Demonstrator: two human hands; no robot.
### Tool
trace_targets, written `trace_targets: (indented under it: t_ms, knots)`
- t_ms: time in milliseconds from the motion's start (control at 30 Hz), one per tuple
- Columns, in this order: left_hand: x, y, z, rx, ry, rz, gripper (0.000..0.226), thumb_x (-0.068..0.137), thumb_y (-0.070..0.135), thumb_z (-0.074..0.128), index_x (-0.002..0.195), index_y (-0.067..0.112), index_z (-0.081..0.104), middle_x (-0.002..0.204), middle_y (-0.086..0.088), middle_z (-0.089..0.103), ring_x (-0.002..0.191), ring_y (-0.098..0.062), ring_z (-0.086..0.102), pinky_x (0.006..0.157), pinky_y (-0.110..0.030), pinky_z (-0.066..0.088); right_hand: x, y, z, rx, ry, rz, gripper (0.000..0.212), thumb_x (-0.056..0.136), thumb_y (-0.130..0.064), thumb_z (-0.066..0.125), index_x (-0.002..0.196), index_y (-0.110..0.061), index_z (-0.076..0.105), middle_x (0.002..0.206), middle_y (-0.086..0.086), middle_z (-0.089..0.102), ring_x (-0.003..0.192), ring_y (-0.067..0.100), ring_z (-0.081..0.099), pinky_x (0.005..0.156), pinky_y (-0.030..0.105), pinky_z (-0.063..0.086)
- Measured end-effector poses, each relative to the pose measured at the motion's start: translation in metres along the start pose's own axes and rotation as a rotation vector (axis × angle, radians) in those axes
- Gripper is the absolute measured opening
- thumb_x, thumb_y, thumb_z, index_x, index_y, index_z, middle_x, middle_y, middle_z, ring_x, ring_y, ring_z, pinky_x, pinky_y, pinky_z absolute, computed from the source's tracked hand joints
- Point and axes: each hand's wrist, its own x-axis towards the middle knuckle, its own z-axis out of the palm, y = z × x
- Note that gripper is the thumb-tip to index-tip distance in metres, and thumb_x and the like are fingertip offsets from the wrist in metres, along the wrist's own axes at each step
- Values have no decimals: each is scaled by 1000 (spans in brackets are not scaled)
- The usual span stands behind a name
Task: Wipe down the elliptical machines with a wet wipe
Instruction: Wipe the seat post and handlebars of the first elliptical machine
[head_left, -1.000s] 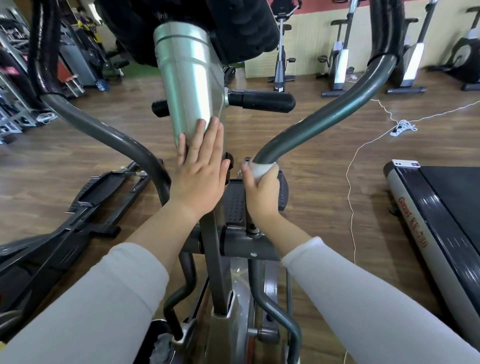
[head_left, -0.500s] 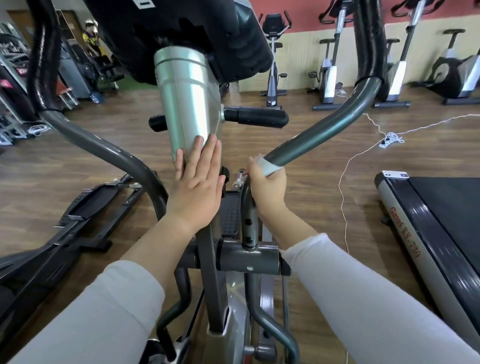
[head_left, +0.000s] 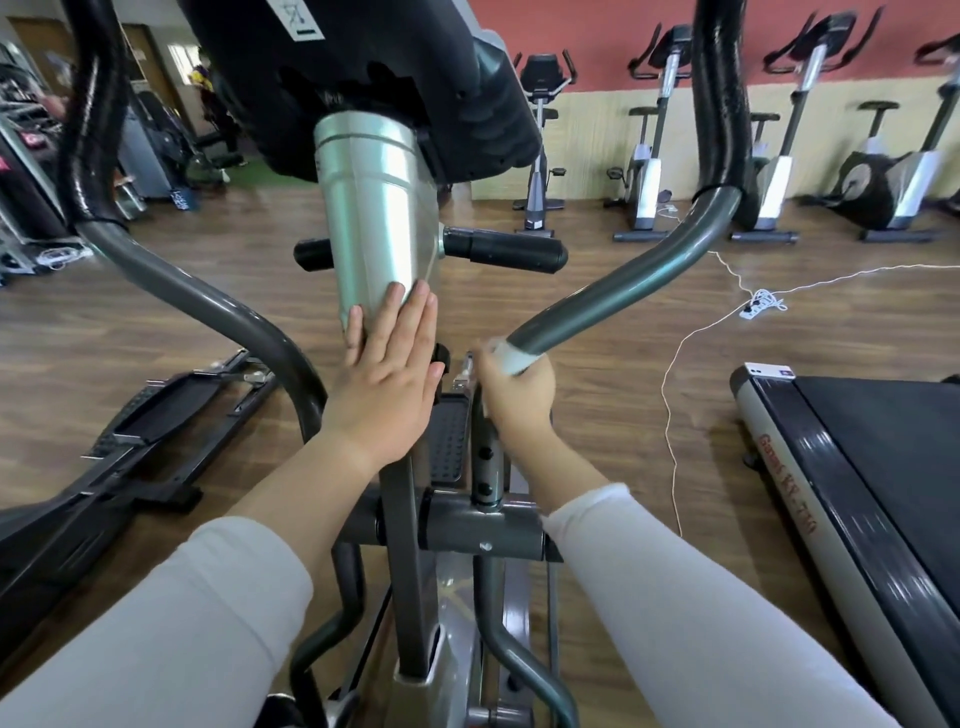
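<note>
I stand at an elliptical machine with a silver centre column (head_left: 374, 228) under a black console. My left hand (head_left: 387, 382) lies flat with straight fingers against the lower end of that column. My right hand (head_left: 517, 392) grips a white wet wipe (head_left: 511, 356) wrapped round the lower part of the grey right swing arm (head_left: 623, 283). The grey left swing arm (head_left: 208, 306) curves down on the other side. A short black fixed handle (head_left: 501, 249) sticks out to the right of the column.
A treadmill (head_left: 857, 493) stands at the right, with a white cable and power strip (head_left: 761, 306) on the wooden floor beyond it. Another elliptical's pedals (head_left: 156, 410) lie at the left. Several exercise bikes line the far wall.
My right hand has slid the wipe a little up the right swing arm. The view has tilted upward. My left hand stays flat on the column.
</note>
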Motion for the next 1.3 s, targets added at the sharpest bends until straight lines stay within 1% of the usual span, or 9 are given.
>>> trace_targets:
  t_ms: [100,267,367,533,700,800,967,1167,1300]
  knots:
    - [1,-1,-1,-19,-6,6,62,101,33,27,152,8,1,161,-5,-1,147,-19,-14,118,-45,-12,30,-60,-16,413,211,191,21,80,-18,78,81,-12,59,72,9,63,54,18,64,61,30,56]
    - [1,2,-2,-12,-10,-9,63,101,35,25,152,8,0,160,-3,-6,147,-20,-14,118,-44,-14,48,-76,-30,531,302,130,28,77,-16,80,92,-15,56,73,7,64,55,18,60,58,30,53]
    - [2,3,-2,-16,-3,-14,64,100,35,26,151,7,1,160,-3,-6,147,-20,-14,117,-44,-14,30,-54,-10,465,236,163,21,78,-17,78,86,-18,58,69,2,65,57,18,62,58,31,53]
    - [2,3,-1,-2,8,-10,64,99,34,29,152,5,6,161,-5,2,148,-20,-9,118,-45,-11,-8,-2,8,-8,-6,126,14,81,-16,74,84,-8,62,73,7,67,61,13,63,59,25,52]
    - [2,1,-2,-36,-7,-15,62,101,35,24,151,8,-1,160,-1,-5,147,-19,-13,117,-43,-14,31,-67,-14,426,243,304,18,83,-17,75,88,-9,59,71,6,63,56,17,63,53,25,54]
    - [2,2,-2,-43,-18,-10,62,101,36,23,151,10,-2,160,-1,-8,147,-19,-15,117,-42,-17,50,-88,-34,502,319,186,24,79,-20,78,91,-10,59,71,7,62,53,18,60,54,24,51]
    - [1,1,0,-17,-8,-19,63,100,38,23,151,10,-3,160,-2,-8,147,-20,-15,117,-44,-16,31,-60,-12,448,266,172,24,79,-26,79,89,-16,60,62,1,65,53,15,61,55,28,51]
    - [1,0,-1,-4,-19,-13,64,100,36,24,151,10,-6,160,-1,-10,146,-19,-18,117,-44,-16,-8,-6,9,-19,16,135,15,79,-14,75,78,-14,60,67,2,64,57,10,62,61,30,55]
    - [1,-1,-2,-40,-56,-25,63,101,38,20,149,14,-11,158,1,-18,145,-17,-24,115,-43,-20,20,-53,-4,280,198,335,15,77,-10,73,81,-13,60,69,11,67,54,20,65,58,32,58]
